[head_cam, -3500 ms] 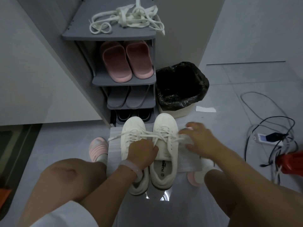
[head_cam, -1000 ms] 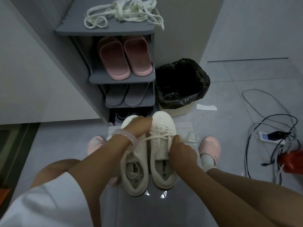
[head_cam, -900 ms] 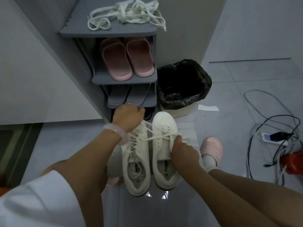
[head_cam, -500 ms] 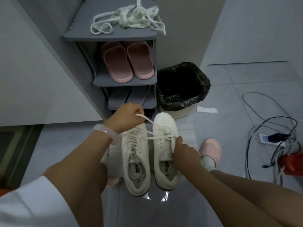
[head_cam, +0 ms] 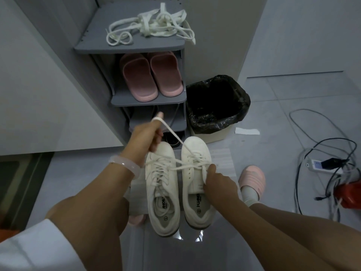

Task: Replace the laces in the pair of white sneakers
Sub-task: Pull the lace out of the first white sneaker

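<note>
Two white sneakers stand side by side on the floor, the left sneaker (head_cam: 163, 194) and the right sneaker (head_cam: 196, 184), toes pointing away. My left hand (head_cam: 146, 136) is raised above the toes and holds a white lace (head_cam: 175, 137) looped over its forefinger; the lace runs taut down into the right sneaker's eyelets. My right hand (head_cam: 218, 182) grips the right sneaker's outer side by the eyelets. A heap of loose white laces (head_cam: 154, 26) lies on top of the grey shoe rack (head_cam: 129, 47).
Pink slippers (head_cam: 150, 75) fill the rack's second shelf. A bin with a black bag (head_cam: 216, 102) stands right of the rack. Cables and a power strip (head_cam: 324, 165) lie on the floor at right. My knees and pink-slippered feet flank the sneakers.
My left hand has risen up and away from the sneakers, drawing the lace out longer and taut. My right hand stays on the right sneaker's side.
</note>
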### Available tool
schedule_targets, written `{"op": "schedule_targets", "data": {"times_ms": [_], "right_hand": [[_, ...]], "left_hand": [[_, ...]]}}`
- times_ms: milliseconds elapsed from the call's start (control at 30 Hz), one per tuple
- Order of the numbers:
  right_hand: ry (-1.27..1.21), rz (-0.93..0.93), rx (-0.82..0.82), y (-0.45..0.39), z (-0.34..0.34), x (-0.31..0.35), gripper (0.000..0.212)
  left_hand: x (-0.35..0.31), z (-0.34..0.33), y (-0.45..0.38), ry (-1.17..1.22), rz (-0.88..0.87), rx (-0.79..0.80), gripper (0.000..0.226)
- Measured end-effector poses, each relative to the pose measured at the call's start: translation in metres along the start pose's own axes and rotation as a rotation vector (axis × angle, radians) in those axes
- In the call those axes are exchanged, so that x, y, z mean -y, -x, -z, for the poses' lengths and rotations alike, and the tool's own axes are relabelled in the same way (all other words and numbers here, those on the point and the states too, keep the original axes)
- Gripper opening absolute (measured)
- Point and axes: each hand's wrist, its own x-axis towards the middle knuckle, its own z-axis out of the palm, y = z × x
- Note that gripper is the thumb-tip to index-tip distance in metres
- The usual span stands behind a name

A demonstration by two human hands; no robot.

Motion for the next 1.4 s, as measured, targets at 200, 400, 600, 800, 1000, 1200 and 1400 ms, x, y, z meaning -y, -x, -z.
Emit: {"op": "schedule_targets", "data": {"times_ms": [200, 400, 600, 800, 1000, 1200, 1400], "right_hand": [[-0.008, -0.006, 0.009, 0.000, 0.000, -0.002, 0.044], [-0.012, -0.009, 0.011, 0.001, 0.001, 0.001, 0.040], [-0.021, -0.017, 0.023, 0.003, 0.004, 0.002, 0.039], [-0.056, 0.013, 0.186, 0.005, 0.020, 0.002, 0.044], [-0.278, 0.093, 0.159, -0.014, 0.057, -0.009, 0.037], [-0.220, 0.124, 0.000, -0.023, 0.044, 0.012, 0.024], [0.076, 0.196, -0.017, -0.031, 0.045, 0.027, 0.020]], "left_hand": [[-0.006, 0.003, 0.006, -0.483, -0.119, -0.038, 0.067], [-0.012, 0.021, -0.001, 0.445, 0.236, 0.021, 0.064], [-0.023, 0.020, 0.004, -0.151, 0.006, -0.191, 0.054], [-0.027, 0.047, 0.002, -0.834, -0.483, -0.388, 0.038], [0.004, 0.023, -0.003, -0.965, -0.085, 0.184, 0.029], [0.030, -0.018, 0.030, -1.327, -0.374, 0.153, 0.025], [0.066, -0.045, 0.056, -1.279, -0.187, 0.470, 0.030]]}}
